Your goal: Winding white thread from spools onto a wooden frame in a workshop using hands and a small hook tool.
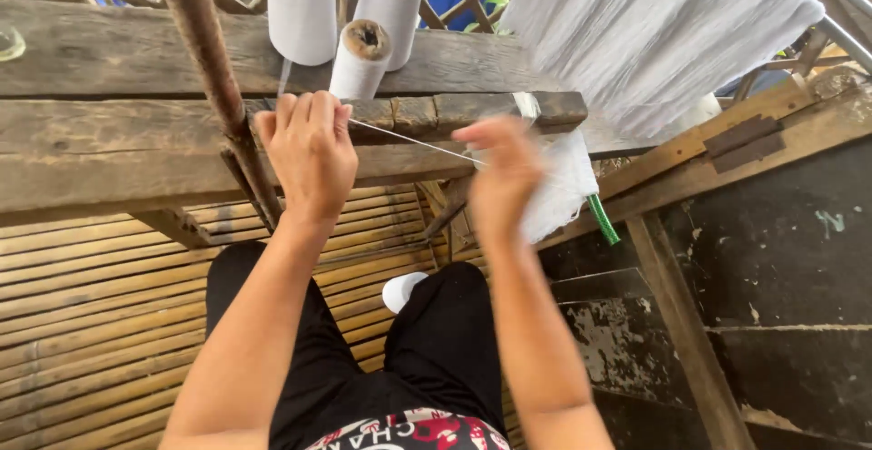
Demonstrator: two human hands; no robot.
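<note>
I see rough, weathered wooden beams (136, 132), matt white thread cones (302, 5), a fine white thread (409, 141), soft white yarn hank (654, 32), and smooth bamboo-slat floor (91, 305).

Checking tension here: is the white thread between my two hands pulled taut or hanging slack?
Taut. The thread runs in a straight line from the left hand to the blurred right hand, with no sag.

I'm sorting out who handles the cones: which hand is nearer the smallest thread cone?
Left. The left hand is just below the smallest thread cone; the right hand is farther off, lower right.
</note>
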